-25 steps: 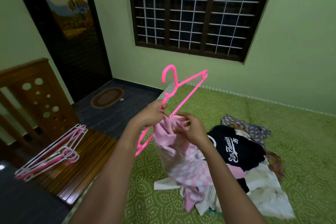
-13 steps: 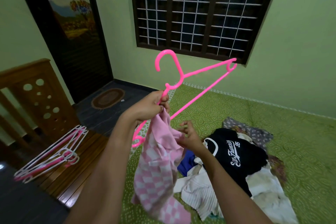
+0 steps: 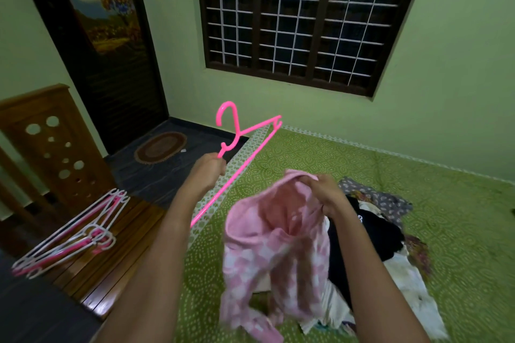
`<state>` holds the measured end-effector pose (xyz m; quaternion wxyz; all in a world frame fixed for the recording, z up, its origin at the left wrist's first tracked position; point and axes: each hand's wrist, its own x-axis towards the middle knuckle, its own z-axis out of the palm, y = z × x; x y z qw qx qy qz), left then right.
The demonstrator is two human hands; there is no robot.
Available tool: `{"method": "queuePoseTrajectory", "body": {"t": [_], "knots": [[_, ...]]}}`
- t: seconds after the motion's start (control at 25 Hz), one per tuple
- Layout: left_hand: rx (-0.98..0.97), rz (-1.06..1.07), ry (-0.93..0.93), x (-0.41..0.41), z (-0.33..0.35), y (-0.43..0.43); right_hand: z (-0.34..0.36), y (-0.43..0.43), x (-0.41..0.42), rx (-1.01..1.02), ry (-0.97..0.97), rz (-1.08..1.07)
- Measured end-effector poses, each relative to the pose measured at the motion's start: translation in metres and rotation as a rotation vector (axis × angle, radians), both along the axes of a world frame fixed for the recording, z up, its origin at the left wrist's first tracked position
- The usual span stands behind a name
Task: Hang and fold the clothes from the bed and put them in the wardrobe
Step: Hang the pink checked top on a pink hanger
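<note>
Left hand (image 3: 207,172) is curled round the neck of the pink plastic hanger (image 3: 250,157), just under the hook, holding it up at 10 o'clock of the garment. Right hand (image 3: 324,193) pinches the top edge of the pink checked garment (image 3: 276,239), which hangs slack over the green-sheeted bed (image 3: 432,203); its lower half is blurred. Change over the last half second: the garment was bunched up against the left hand with the hanger, and is now clear of it, carried by the right hand alone. Hanger and cloth are apart. My reading is that the person is re-gripping to find an opening, so hanging has not yet begun for this piece. The remaining pile sits at 3 o'clock of the garment, with a black printed T-shirt (image 3: 365,242) on top and white pieces (image 3: 409,281) beneath, all unfolded. Spare pink and white hangers (image 3: 69,234) lie stacked on the wooden slats at 8 o'clock. No wardrobe is in view; most of the task remains.
</note>
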<state>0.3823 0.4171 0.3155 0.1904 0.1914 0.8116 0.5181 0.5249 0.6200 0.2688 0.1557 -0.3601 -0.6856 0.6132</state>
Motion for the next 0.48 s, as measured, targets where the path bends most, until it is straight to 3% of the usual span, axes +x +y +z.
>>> {"method": "queuePoseTrajectory", "body": {"t": [0.12, 0.32, 0.48], "knots": [[0.094, 0.056, -0.137, 0.012, -0.006, 0.006, 0.006, 0.007, 0.004, 0.073, -0.095, -0.075], [0.108, -0.205, -0.012, 0.026, -0.025, -0.002, 0.013, 0.057, 0.03, -0.021, -0.004, -0.347], [0.176, -0.304, -0.018, 0.034, -0.037, -0.001, 0.023, 0.089, 0.042, 0.06, 0.022, -0.397]]}}
